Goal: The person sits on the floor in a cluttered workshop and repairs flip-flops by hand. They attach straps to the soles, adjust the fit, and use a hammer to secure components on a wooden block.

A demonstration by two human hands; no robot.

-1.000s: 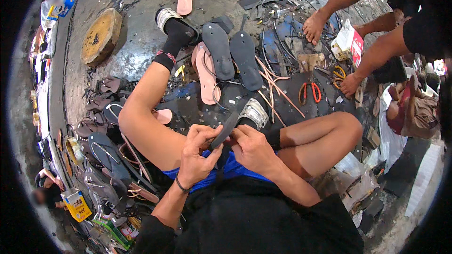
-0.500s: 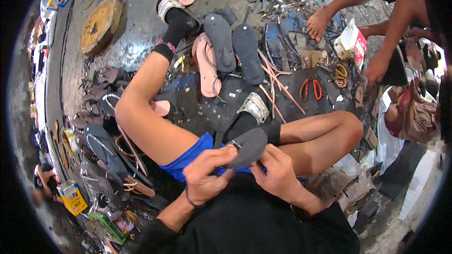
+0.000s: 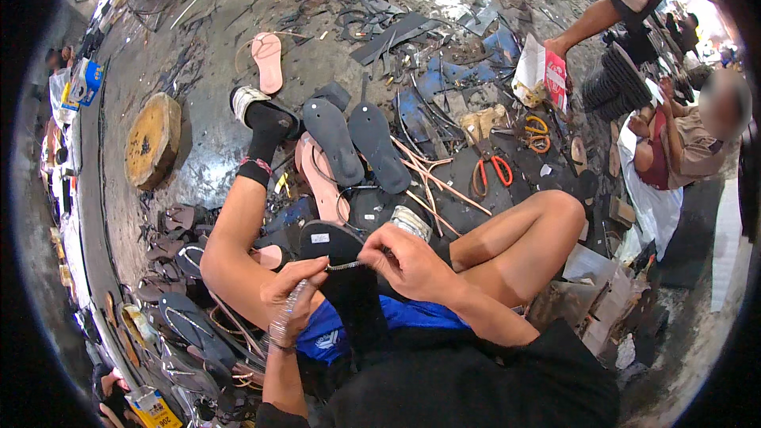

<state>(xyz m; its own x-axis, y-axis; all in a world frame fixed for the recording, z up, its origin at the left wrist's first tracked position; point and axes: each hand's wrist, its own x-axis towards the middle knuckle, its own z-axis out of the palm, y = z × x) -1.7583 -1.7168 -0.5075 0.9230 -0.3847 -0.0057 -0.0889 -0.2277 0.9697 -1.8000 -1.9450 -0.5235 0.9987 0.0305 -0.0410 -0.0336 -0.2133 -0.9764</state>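
Down on a wet, grimy concrete floor (image 3: 214, 150), the person sits with legs spread among scraps. The black sandal sole (image 3: 342, 273) lies lengthwise over the lap, toe end pointing away, and both hands are on it. The left hand (image 3: 292, 295) is curled around its left edge, fingers closed on the rubber and on a clear, slim thing I can't make out. The right hand (image 3: 403, 260) pinches at the sole's upper part, thumb and fingers closed on a thin pale strand running across it.

Look around: just beyond the knees, a pair of dark soles (image 3: 355, 143) lies side by side, a pink sole (image 3: 319, 182) next to them. A lone pink sandal (image 3: 268, 59) sits farther out. A round wooden block (image 3: 152, 141) rests off to the left, with a heap of dark straps and sandals (image 3: 178, 325) along the left wall. To the right, red-handled scissors (image 3: 491, 170) and orange-handled ones (image 3: 537, 133) lie near a white-and-red carton (image 3: 543, 73). Another person sits at the right rim, and bare legs stand at the top.
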